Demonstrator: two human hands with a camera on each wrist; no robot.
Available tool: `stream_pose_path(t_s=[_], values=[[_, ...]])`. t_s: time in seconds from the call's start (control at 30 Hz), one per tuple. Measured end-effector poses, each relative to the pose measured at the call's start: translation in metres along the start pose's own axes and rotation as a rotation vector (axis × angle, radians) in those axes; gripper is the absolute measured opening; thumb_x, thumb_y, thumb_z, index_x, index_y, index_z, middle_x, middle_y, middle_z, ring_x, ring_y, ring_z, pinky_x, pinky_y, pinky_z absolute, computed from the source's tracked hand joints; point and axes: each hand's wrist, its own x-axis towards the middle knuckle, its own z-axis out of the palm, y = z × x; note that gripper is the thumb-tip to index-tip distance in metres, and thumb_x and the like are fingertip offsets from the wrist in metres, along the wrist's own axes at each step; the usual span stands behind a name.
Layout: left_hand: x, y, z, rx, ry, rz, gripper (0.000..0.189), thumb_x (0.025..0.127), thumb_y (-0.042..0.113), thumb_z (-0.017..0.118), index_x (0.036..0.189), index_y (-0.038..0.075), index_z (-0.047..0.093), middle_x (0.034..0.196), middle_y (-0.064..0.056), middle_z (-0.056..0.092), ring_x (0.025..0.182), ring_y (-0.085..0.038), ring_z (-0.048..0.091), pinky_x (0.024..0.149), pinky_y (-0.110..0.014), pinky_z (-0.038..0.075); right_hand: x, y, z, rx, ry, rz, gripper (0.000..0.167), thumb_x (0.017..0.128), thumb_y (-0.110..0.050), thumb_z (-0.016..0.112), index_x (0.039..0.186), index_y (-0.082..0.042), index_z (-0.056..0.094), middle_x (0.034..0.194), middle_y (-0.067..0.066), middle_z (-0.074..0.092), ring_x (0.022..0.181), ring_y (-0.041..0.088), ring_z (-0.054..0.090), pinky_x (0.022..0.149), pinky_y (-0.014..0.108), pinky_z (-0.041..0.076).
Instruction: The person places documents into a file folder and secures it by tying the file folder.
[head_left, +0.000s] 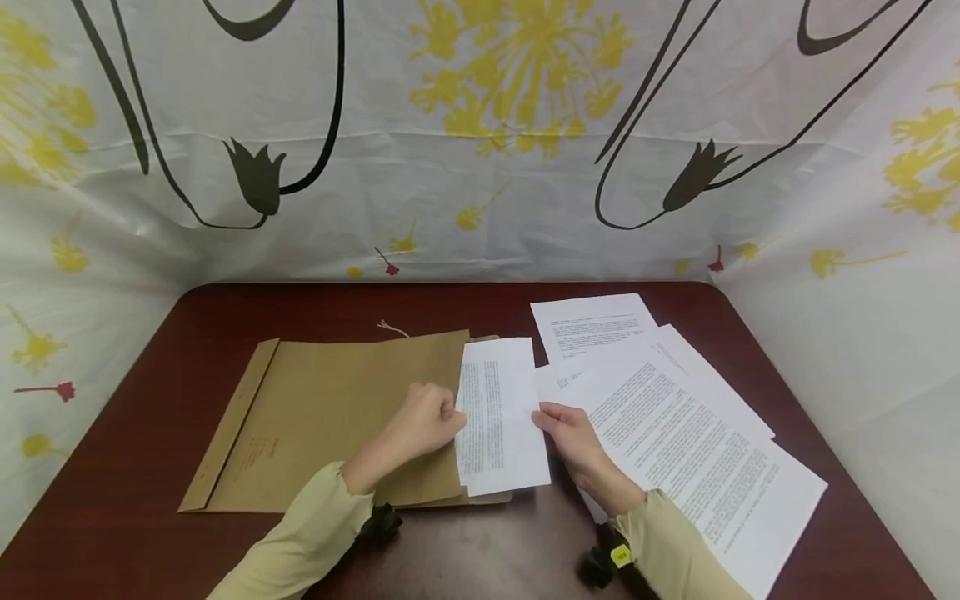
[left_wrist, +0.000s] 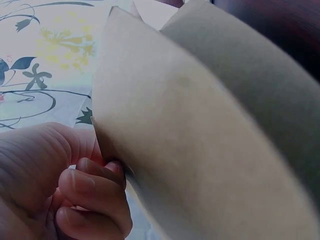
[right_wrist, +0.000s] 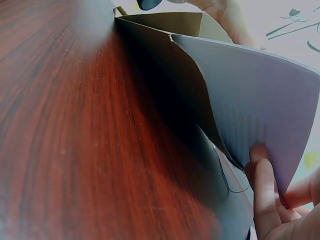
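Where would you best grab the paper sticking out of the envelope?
Probably pinch the paper about midway along its outer edge, coming from the right, as the right hand does: that edge juts free of the envelope and looks thin and flat.

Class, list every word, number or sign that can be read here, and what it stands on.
Nothing is legible.
Brown envelope: print too small to read.
Paper in the right hand: printed lines, too small.
Loose sheets: printed lines, too small.
Yellow tag: marks too small.
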Motion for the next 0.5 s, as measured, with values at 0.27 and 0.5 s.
stream_pose_path(t_s=[0.27,0.5], values=[[-0.001,0.001,0.003,0.021,0.028,0.009,0.038,0.069,0.003,0.055,0.051,0.017,0.025,0.049,0.010,0.018,0.050,-0.006,0.021,0.045,-0.019,0.018,-0.001,0.009,0.006,0.027,-0.018,0.010,0.030,0.093,-0.010,0.051,0.114,0.010,0.058,0.090,0.012,0.068,0.072,0.015,0.064,0.061,0.024,0.050],[-0.001,0.003,0.006,0.027,0.059,0.025,0.037,0.069,0.004,0.057,0.050,0.017,0.027,0.047,0.012,0.020,0.048,-0.005,0.022,0.045,-0.019,0.020,-0.001,0.012,0.023,0.021,0.040,-0.049,0.019,0.090,-0.008,0.056,0.102,0.007,0.058,0.075,0.005,0.062,0.062,0.012,0.054,0.054,0.023,0.043]])
